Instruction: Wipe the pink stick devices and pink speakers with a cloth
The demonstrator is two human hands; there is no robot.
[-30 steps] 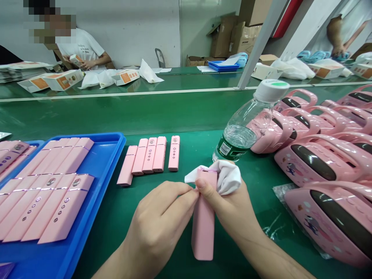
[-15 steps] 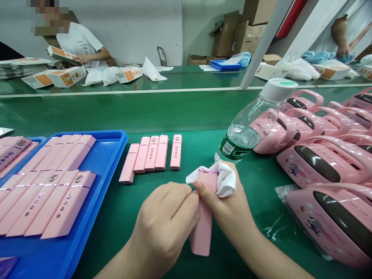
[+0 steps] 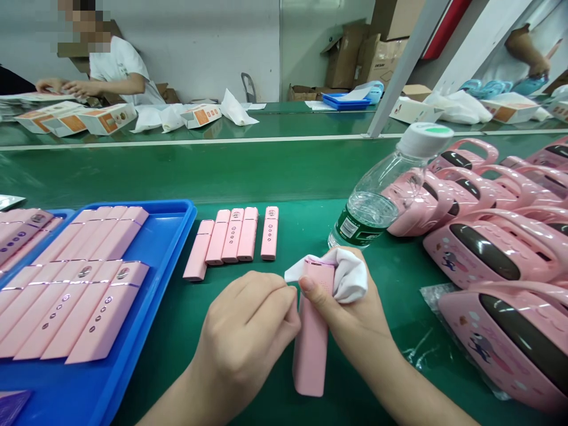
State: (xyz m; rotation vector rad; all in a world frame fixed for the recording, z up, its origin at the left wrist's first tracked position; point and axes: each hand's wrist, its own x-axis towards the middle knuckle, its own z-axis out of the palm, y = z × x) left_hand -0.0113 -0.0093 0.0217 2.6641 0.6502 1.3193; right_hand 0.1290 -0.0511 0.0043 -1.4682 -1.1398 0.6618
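My right hand [image 3: 355,307] is closed round a slim pink handheld device [image 3: 310,361] and a crumpled white cloth [image 3: 350,275]. The thumb presses on the device's front, near small dotted holes, and the cloth wraps behind its top end. My left hand [image 3: 248,337] is closed in a pinch just left of the device, by the cloth's left corner; what its fingers hold, if anything, is hidden. Several similar pink devices [image 3: 229,236] lie on the green table [image 3: 302,222] beyond my hands, some showing a column of buttons.
At left, a blue tray [image 3: 146,284] bears two rows of pink devices. A tilted water bottle [image 3: 368,213] stands behind my right hand. Pink handled machines [image 3: 501,343] crowd the right, with clear plastic under the nearest. Across the table, a person [image 3: 119,71] handles flat cartons.
My left hand has drawn slightly left and away from the device, which shows more of its front. The cloth has shifted a little in my right hand. The person opposite has put down a box.
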